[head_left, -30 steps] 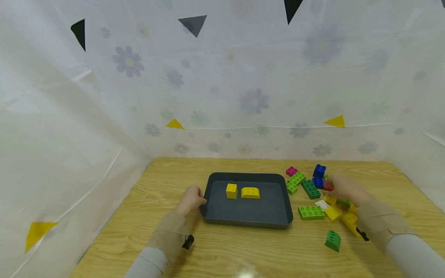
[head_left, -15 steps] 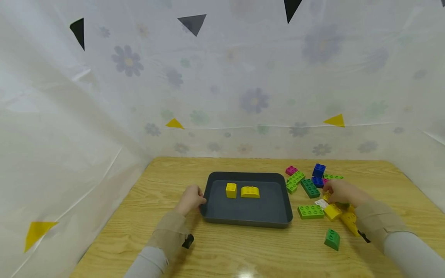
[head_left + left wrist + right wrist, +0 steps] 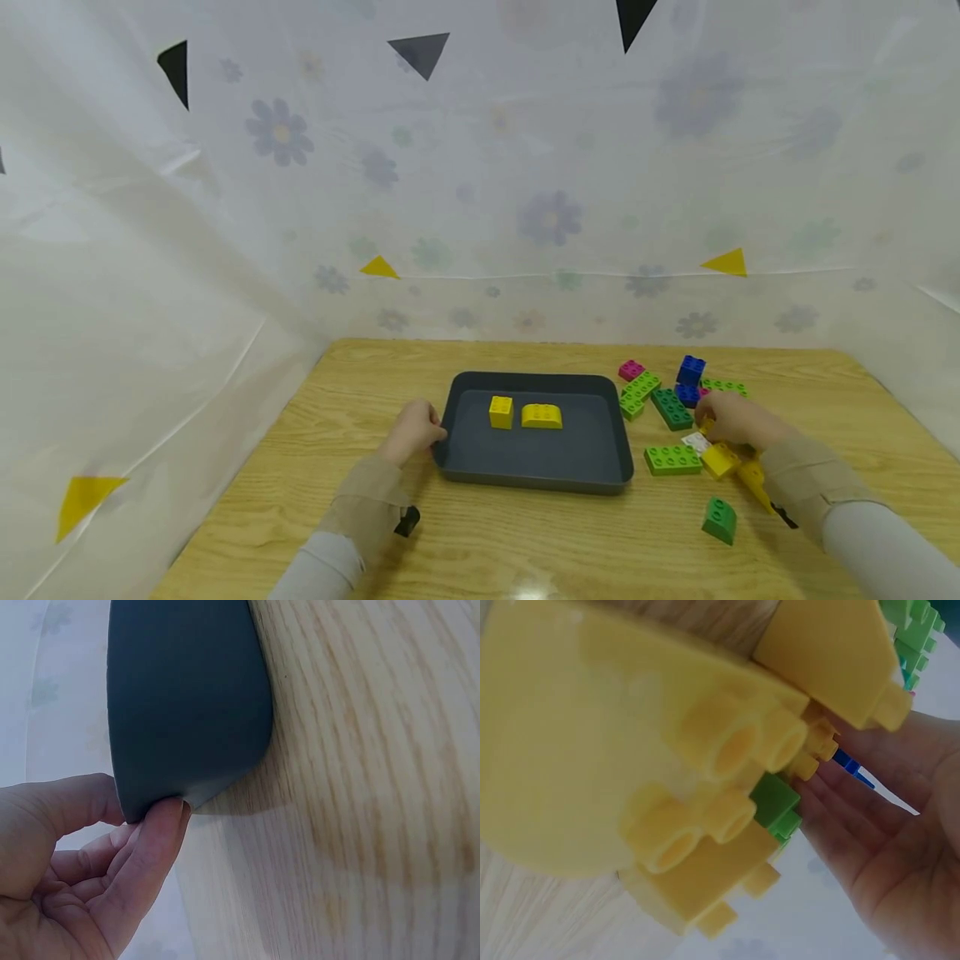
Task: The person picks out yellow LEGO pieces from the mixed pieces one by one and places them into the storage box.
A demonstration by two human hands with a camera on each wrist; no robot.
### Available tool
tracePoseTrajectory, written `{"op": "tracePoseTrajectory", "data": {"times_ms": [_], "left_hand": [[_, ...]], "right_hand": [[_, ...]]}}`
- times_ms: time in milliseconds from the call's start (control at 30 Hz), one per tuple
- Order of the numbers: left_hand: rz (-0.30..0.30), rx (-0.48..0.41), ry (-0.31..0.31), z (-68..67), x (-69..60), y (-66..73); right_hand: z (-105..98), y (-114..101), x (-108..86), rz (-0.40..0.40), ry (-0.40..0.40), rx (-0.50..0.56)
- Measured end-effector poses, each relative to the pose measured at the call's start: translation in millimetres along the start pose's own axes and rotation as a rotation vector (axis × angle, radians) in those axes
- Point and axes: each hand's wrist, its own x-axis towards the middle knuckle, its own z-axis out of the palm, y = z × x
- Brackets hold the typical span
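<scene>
My left hand (image 3: 411, 431) grips the left rim of the dark grey tray (image 3: 525, 482), with thumb and fingers pinching its edge (image 3: 169, 776) in the left wrist view. Inside the tray sit a yellow block (image 3: 501, 412) and a yellow curved-top block (image 3: 542, 417), apart from each other. At the pile on the right, my right hand (image 3: 738, 418) reaches down by a small yellow brick (image 3: 706, 427). Yellow bricks (image 3: 832, 660) hide its fingertips in the right wrist view, so whether it holds one is unclear.
Right of the tray lie lime bricks (image 3: 672, 460), a dark green brick (image 3: 672, 409), blue bricks (image 3: 691, 369), a magenta brick (image 3: 632, 370), a white piece (image 3: 697, 442) and larger yellow bricks (image 3: 720, 460). A green curved brick (image 3: 720, 521) lies nearer on the wooden table (image 3: 540, 533).
My right hand has moved from the reddish brick beside the blue ones to the small yellow brick nearer me, uncovering a lime brick behind. The left hand and tray stay put.
</scene>
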Motion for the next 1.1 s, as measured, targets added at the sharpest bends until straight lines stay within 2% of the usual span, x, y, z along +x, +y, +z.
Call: {"op": "tracePoseTrajectory", "data": {"times_ms": [300, 533, 800, 1000, 1100], "left_hand": [[0.008, -0.009, -0.003, -0.5, -0.5, 0.6], [-0.006, -0.010, 0.006, -0.3, -1.0, 1.5], [-0.004, -0.013, 0.014, 1.2, -0.2, 0.4], [0.003, -0.012, 0.023, 0.2, -1.6, 2.7], [0.000, -0.011, 0.018, 0.0, -1.9, 3.2]], "right_hand": [[-0.1, 1.2, 1.8, -0.007, -0.009, -0.007], [-2.7, 6.5, 1.6, -0.003, 0.009, 0.091], [-14.6, 9.0, 1.5, 0.000, 0.011, 0.095], [-24.0, 2.2, 4.2, -0.072, 0.078, 0.059], [-29.7, -5.2, 5.2, -0.078, 0.089, 0.050]]}}
